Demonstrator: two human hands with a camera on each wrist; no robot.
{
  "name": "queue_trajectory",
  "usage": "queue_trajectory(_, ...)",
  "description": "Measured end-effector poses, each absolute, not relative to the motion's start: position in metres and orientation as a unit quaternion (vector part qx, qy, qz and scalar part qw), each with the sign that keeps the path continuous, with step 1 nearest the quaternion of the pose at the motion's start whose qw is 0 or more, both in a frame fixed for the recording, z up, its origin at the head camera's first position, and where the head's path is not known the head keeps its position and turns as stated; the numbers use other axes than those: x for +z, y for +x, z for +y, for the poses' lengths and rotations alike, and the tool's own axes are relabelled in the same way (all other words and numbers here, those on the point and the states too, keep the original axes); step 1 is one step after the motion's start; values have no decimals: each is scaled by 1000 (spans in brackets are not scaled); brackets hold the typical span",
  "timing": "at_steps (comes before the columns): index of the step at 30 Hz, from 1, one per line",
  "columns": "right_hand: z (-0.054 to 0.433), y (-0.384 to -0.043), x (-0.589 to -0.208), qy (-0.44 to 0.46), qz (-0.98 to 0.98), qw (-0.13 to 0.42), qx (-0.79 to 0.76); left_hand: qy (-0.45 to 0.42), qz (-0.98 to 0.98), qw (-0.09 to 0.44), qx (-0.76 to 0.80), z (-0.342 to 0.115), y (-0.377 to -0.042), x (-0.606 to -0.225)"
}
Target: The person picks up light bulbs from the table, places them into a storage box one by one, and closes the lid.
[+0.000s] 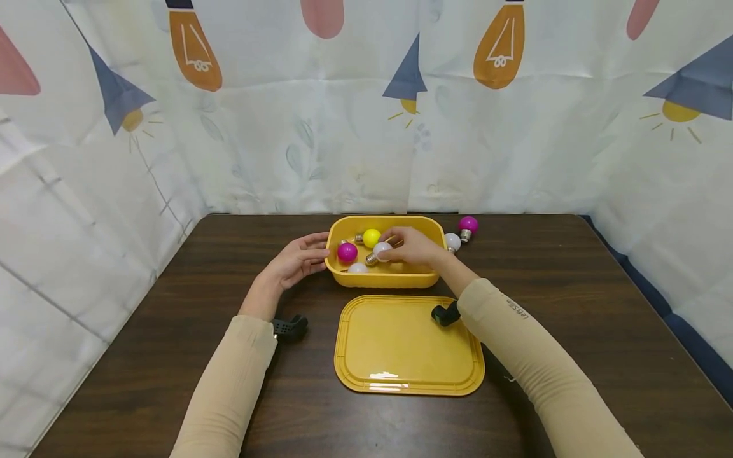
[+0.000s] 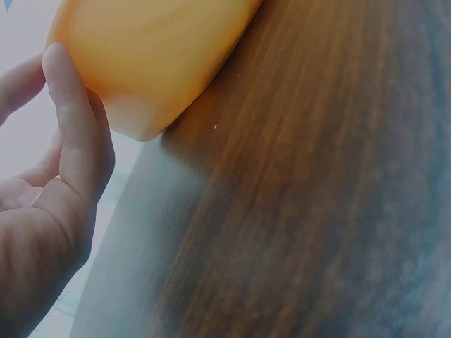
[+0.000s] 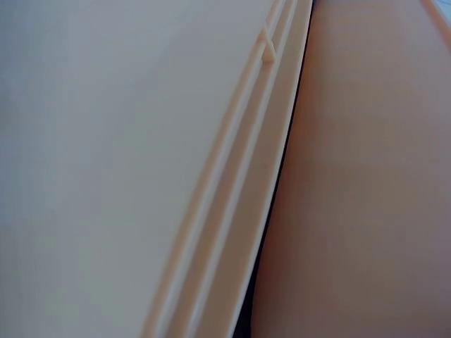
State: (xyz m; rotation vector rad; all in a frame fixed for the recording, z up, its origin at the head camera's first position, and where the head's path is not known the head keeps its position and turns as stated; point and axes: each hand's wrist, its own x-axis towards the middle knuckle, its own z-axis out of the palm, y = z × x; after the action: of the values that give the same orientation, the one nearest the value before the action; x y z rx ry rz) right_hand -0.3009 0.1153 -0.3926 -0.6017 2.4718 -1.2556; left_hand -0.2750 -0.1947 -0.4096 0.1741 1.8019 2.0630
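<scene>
Visible: white bulbs [image 1: 382, 249] 3 | magenta bulbs [image 1: 347, 253] 2 | yellow bulb [image 1: 372, 238] 1 | box [image 1: 380, 280] 1 | tray [image 1: 395, 350] 1

A white bulb [image 1: 381, 249] slants inside the yellow bin [image 1: 389, 281].

Cloth-walled indoor booth: lamp-print curtain [image 1: 355, 127], wood-grain table [image 1: 298, 413]
</scene>
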Motion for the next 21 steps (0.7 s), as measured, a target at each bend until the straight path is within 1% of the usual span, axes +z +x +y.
queue_trajectory(11,117,-299,-395,-229,858,155,-432,56,641,198,740,-194,-275,-414)
queue_trajectory(21,114,-299,-394,-240,858,141,-432,53,641,194,741,-195,-276,-411)
